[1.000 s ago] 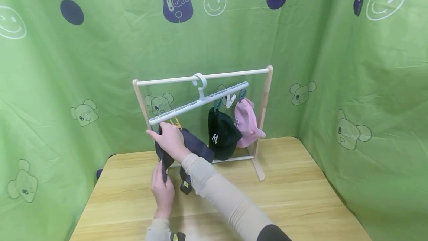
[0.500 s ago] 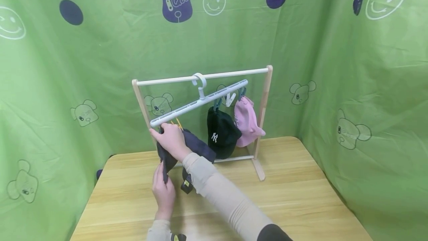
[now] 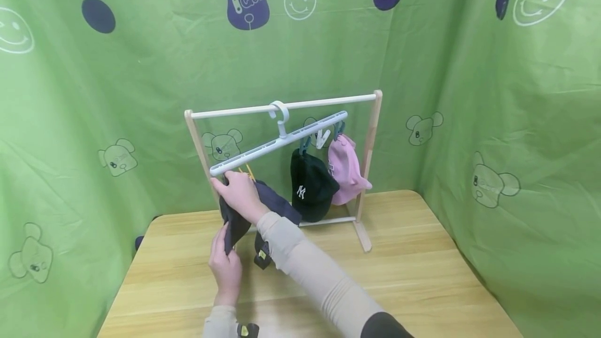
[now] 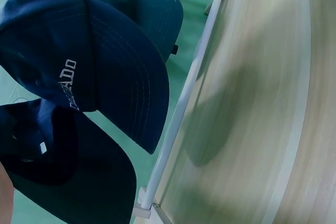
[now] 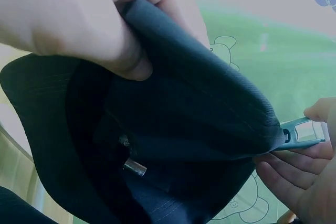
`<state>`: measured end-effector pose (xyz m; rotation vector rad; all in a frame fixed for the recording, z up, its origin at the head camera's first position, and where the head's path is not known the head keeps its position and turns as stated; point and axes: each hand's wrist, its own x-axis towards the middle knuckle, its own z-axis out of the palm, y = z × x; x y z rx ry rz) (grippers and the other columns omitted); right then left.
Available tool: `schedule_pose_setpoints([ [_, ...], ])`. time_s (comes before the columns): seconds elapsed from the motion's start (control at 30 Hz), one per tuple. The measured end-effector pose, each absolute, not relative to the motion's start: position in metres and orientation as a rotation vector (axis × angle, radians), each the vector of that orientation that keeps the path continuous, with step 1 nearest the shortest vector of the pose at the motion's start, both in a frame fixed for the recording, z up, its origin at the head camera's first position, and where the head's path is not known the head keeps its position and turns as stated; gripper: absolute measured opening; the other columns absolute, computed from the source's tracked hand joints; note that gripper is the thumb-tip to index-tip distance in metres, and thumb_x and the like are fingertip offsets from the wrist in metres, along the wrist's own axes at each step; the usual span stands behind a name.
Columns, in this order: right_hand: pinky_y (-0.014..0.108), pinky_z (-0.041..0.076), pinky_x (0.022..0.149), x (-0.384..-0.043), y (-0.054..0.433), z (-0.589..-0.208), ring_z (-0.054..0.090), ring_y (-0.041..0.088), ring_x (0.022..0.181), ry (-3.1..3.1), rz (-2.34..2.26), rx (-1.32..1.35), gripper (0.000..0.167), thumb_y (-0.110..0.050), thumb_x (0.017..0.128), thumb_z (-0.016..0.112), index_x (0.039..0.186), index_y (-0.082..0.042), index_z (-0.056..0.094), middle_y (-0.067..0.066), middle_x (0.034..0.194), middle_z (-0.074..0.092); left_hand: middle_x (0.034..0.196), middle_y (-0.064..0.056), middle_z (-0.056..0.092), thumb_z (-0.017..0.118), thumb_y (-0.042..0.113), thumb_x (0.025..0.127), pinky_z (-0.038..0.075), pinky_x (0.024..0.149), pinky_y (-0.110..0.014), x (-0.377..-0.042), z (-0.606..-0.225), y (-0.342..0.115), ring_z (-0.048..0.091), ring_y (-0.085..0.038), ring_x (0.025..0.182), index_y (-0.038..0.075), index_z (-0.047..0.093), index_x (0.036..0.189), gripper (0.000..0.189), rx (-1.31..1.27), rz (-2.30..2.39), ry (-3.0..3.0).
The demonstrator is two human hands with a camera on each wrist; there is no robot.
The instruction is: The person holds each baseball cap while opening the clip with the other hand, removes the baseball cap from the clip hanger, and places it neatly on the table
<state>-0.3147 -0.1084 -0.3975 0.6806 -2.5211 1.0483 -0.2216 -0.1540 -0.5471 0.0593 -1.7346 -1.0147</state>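
A dark baseball cap (image 3: 236, 226) hangs at the lower left end of the tilted white hanger (image 3: 280, 141). My left hand (image 3: 226, 271) pinches its edge; the right wrist view shows the thumb over the fabric. Up by the hanger's end, my right hand (image 3: 241, 197) holds a grey-green clip (image 5: 304, 132) between thumb and fingers, at the cap's far edge. The cap's inside and metal buckle (image 5: 135, 167) show there. Beside it a navy cap with white lettering (image 4: 126, 74) hangs near a yellow clip (image 3: 251, 172). How the grey-green clip meets the hanger is hidden.
A black cap with a white NY logo (image 3: 312, 186) and a pink cap (image 3: 347, 171) hang on the right half, a white clip (image 3: 322, 139) between them. The wooden rack (image 3: 370, 155) stands on the table (image 3: 399, 275), before green curtains (image 3: 422, 56).
My left hand has shifted slightly and turned the cap, so more of its dark surface shows in the head view. My right hand stays near the hanger's end, which bobs a little.
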Motion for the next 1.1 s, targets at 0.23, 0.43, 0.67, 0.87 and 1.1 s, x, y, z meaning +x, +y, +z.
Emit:
schedule_pose_setpoints([
  [0.23,0.019,0.033,0.05,-0.315,-0.108,-0.394,0.044,0.013,0.056,-2.512,1.091,0.695,0.04,-0.038,0.095,0.056,0.064,-0.016,0.043,-0.002,0.059,0.041,0.118,-0.025,0.065,0.046,-0.024,0.077,0.037,0.107,-0.009,-0.219,-0.546,-0.16,0.062,-0.042,0.11,-0.003,0.064,0.121,0.052,0.077,-1.029,-1.757],
  [0.43,0.019,0.031,0.049,-0.315,-0.106,-0.392,0.042,0.013,0.056,-2.51,1.129,0.712,0.041,-0.036,0.096,0.055,0.063,-0.017,0.04,-0.002,0.058,0.038,0.118,-0.025,0.065,0.045,-0.024,0.077,0.036,0.107,-0.009,-0.219,-0.547,-0.166,0.062,-0.042,0.111,-0.003,0.064,0.121,0.053,0.071,-1.02,-1.751],
  [0.67,0.019,0.032,0.054,-0.317,-0.104,-0.392,0.044,0.015,0.061,-2.528,1.136,0.742,0.04,-0.036,0.097,0.052,0.063,-0.016,0.042,-0.001,0.06,0.042,0.115,-0.024,0.067,0.044,-0.028,0.071,0.038,0.106,-0.009,-0.219,-0.55,-0.172,0.063,-0.042,0.107,0.0,0.066,0.119,0.059,0.069,-1.008,-1.725],
  [0.87,0.021,0.033,0.056,-0.32,-0.103,-0.395,0.044,0.016,0.061,-2.544,1.115,0.754,0.04,-0.038,0.097,0.05,0.064,-0.016,0.043,-0.001,0.061,0.041,0.114,-0.023,0.067,0.045,-0.028,0.07,0.039,0.105,-0.009,-0.217,-0.55,-0.175,0.064,-0.04,0.106,0.001,0.067,0.118,0.06,0.069,-0.983,-1.725],
  [1.1,0.021,0.033,0.058,-0.321,-0.103,-0.395,0.043,0.016,0.061,-2.556,1.105,0.771,0.04,-0.037,0.098,0.049,0.064,-0.016,0.042,-0.001,0.06,0.04,0.114,-0.022,0.067,0.043,-0.027,0.07,0.039,0.105,-0.008,-0.214,-0.55,-0.176,0.064,-0.031,0.109,0.001,0.068,0.117,0.06,0.074,-0.99,-1.722],
])
